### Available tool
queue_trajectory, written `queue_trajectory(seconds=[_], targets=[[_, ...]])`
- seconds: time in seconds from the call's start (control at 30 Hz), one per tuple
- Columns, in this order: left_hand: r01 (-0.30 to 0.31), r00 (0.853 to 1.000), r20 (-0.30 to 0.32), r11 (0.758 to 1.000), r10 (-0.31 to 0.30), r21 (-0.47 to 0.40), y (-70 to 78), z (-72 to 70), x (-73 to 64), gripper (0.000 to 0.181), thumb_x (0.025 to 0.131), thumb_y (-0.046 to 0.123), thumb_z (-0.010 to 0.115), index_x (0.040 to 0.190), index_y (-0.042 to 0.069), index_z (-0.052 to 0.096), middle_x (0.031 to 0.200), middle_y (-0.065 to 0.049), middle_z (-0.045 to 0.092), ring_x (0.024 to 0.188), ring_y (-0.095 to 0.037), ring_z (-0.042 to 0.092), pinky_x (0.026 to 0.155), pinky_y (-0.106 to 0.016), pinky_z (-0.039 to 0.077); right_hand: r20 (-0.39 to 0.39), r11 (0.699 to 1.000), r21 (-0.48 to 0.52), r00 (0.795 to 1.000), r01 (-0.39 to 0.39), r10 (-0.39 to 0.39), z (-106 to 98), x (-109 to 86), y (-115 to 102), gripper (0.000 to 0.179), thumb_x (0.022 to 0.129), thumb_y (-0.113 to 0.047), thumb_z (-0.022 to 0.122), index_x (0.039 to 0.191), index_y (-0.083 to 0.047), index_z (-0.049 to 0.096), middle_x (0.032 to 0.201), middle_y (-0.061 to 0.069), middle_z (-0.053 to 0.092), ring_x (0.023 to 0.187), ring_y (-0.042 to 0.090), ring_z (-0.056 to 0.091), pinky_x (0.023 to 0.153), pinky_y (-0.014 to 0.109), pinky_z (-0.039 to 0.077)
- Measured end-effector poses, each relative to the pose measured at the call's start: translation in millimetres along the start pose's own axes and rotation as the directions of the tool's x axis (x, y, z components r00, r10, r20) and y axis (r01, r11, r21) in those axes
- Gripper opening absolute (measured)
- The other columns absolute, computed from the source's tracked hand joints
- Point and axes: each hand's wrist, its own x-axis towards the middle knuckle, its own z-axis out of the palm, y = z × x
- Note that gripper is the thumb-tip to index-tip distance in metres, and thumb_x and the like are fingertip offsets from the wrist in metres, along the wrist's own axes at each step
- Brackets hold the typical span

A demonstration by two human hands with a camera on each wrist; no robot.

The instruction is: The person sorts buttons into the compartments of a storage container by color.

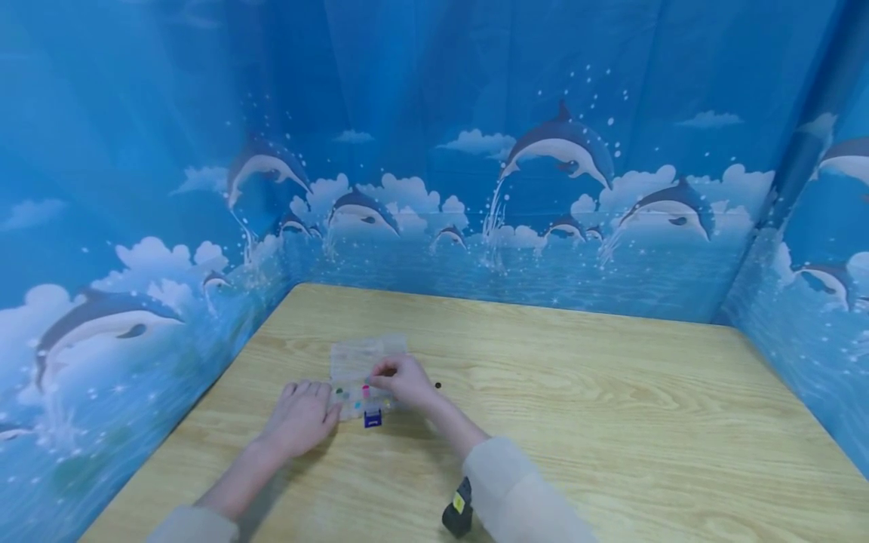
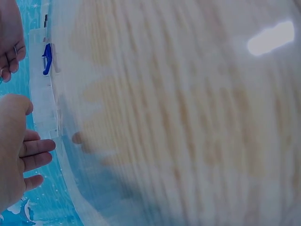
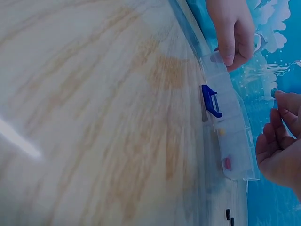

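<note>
A clear plastic compartment box [image 1: 348, 412] lies on the table with its transparent lid [image 1: 360, 362] folded back. Small colored pieces sit in its compartments, among them a pink piece [image 1: 366, 391] and a red one [image 3: 227, 163]. A blue latch [image 1: 373, 419] juts from the near side. My left hand [image 1: 305, 413] rests at the box's left end, thumb on its edge, other fingers extended. Over the right part of the box, my right hand [image 1: 405, 382] pinches a small teal piece [image 3: 274, 92] between thumb and fingertip. Its exact kind is too small to tell.
A small black piece [image 1: 437, 385] lies right of the box. Near the right sleeve is a black object with a yellow label [image 1: 458, 507]. The wood-grain table [image 1: 611, 407] is bordered by a blue dolphin-print curtain [image 1: 421, 90] at the back and sides.
</note>
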Motion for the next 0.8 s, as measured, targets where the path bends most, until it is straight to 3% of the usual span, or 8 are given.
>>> queue_trajectory(seconds=[0.23, 0.5, 0.8], targets=[[-0.010, 1.000, 0.000, 1.000, 0.010, 0.003, 0.1, -0.8, -0.3, 0.036, 0.090, 0.027, 0.054, 0.104, -0.006, 0.057, 0.098, -0.018, 0.061, 0.095, -0.035, 0.054, 0.086, -0.050, 0.038, -0.011, 0.999, 0.006, 0.999, -0.044, 0.044, 8, 1.2, 2, 0.004, 0.083, -0.013, 0.067, 0.085, -0.010, 0.067, 0.082, -0.004, 0.059, 0.077, 0.010, 0.053, 0.068, 0.024, 0.045], [0.006, 1.000, 0.022, 1.000, -0.006, -0.001, 0.6, -2.2, -0.5, 0.036, 0.090, 0.027, 0.054, 0.105, -0.006, 0.056, 0.097, -0.018, 0.061, 0.094, -0.034, 0.054, 0.086, -0.050, 0.038, -0.007, 1.000, -0.005, 1.000, -0.021, 0.021, 15, 0.5, 3, 0.005, 0.084, -0.012, 0.065, 0.082, -0.008, 0.067, 0.077, -0.004, 0.059, 0.071, 0.009, 0.052, 0.063, 0.023, 0.044], [-0.005, 1.000, -0.005, 1.000, 0.005, 0.000, 0.1, -0.8, -0.5, 0.033, 0.090, 0.026, 0.055, 0.100, -0.005, 0.057, 0.093, -0.016, 0.061, 0.092, -0.033, 0.054, 0.084, -0.049, 0.038, -0.012, 1.000, -0.029, 1.000, -0.011, 0.011, 17, 0.4, -1, 0.004, 0.083, -0.010, 0.066, 0.082, -0.006, 0.068, 0.080, -0.004, 0.057, 0.069, 0.009, 0.051, 0.059, 0.022, 0.044]])
